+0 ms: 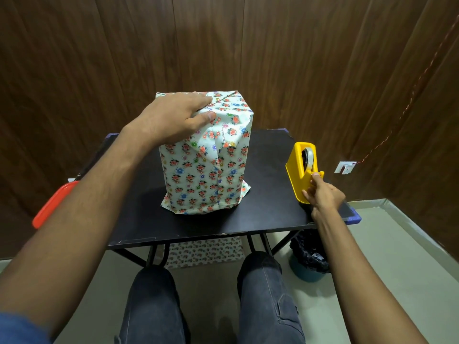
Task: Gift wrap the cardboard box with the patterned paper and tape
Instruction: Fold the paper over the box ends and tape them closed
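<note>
Dark wood panelling (273,45) closes off the room at twelve o'clock, and below it stands the black table (268,219) I work at. At its centre the box (211,170) stands upright, fully covered in white flowered paper (231,155), loose and creased, with a long overlapped seam running down the face toward me and small flaps splayed at the bottom corners. My left hand (173,115) lies on the top at eleven o'clock, fingers nearly flat and thumb pressing the front edge, to keep the folded top flaps shut until tape arrives, I judge. At three o'clock sits the yellow tape dispenser (301,170); my right hand (323,194) pinches at its cutter end, fingertips curled, most likely on the tape tab, too small to see.
</note>
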